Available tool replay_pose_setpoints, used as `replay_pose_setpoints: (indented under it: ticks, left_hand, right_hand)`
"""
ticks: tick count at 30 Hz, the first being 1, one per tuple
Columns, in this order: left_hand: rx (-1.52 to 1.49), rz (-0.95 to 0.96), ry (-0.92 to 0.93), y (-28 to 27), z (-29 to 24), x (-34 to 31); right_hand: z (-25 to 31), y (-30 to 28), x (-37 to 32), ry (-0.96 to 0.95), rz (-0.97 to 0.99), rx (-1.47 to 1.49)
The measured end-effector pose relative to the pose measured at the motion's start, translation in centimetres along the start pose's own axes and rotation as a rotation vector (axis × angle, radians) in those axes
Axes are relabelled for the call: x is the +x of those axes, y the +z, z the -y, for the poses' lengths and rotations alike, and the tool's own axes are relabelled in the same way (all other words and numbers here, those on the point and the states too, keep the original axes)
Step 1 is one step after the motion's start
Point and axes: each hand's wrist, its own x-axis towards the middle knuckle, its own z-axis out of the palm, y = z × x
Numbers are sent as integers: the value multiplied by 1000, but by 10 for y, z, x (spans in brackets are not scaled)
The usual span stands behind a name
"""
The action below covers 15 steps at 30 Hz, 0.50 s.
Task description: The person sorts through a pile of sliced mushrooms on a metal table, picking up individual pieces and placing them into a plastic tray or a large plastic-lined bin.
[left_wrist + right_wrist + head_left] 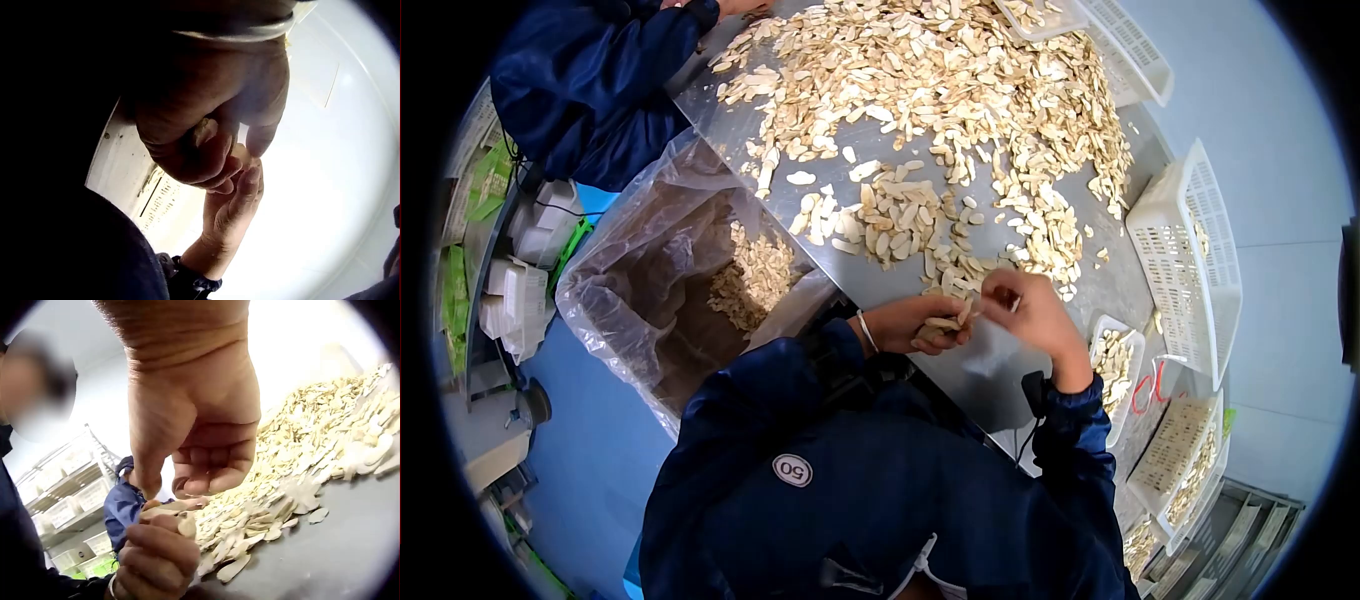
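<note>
Pale dried slices (164,512) stick out of my left hand (935,325), which grips several of them in curled fingers. Close above them is my right hand (1032,315), its fingers bent. In the right wrist view, the right thumb (147,472) points down with its tip right at the held slices. A slice (240,152) shows between the two thumbs in the left wrist view; I cannot tell whether the right hand pinches it. A small heap of slices (900,225) lies on the metal table (865,285) just beyond my hands.
A large pile of slices (940,70) covers the table's far part. At left stands a plastic-lined bin (625,290) with slices inside. White baskets (1185,260) and a small tray (1135,375) line the right side. Another person's sleeve (585,90) is at upper left.
</note>
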Motion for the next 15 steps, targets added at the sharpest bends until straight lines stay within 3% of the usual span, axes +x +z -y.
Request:
replay_pose_setpoints:
  ticks: [2,4,8,12,15]
  left_hand:
    - [22,85,-6,-10,3,1]
    - [19,174,2,-16,6,2]
    - [122,28,115,5,6,-4]
    - [268,-34,269,2,8,-6]
    - [121,-4,182,-6,7,1]
  right_hand:
    - [-9,-1,20,72,-122,-19]
    - [-25,9,45,-34,-265,-33]
    - [-49,32,91,-232,-423,-211]
    - [-46,47,112,-197,-469,-310]
    - [-47,48,112,-160,-400,-264]
